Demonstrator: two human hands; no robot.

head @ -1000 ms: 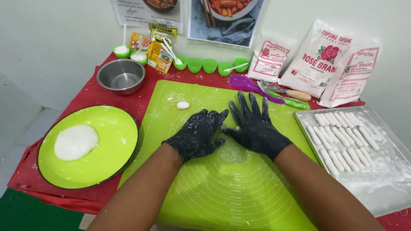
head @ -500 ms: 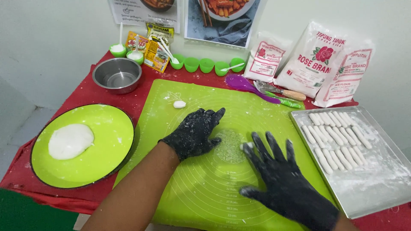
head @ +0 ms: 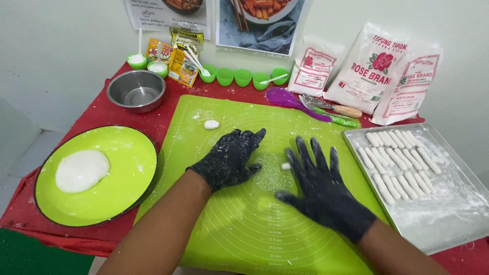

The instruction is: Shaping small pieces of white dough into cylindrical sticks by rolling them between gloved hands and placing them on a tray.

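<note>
Both my hands wear black gloves dusted with flour and lie flat on a green silicone mat (head: pixel 239 229). My left hand (head: pixel 229 158) rests palm down near the mat's middle, holding nothing. My right hand (head: pixel 321 188) lies flat with fingers spread over a small white dough roll (head: pixel 286 166), whose end shows at the hand's left edge. Another small dough lump (head: pixel 211 124) sits on the mat's far left part.
A green plate (head: pixel 122 188) with a dough mound (head: pixel 81 170) is at left. A steel bowl (head: pixel 136 90) is behind it. A metal tray (head: pixel 458 214) at right holds several dough sticks (head: pixel 397 158). Flour bags (head: pixel 377 71), green cups (head: pixel 242 77), utensils at the back.
My right hand slid from beside the left hand toward me, then moved forward again over the dough roll. The left hand stayed nearly in place.
</note>
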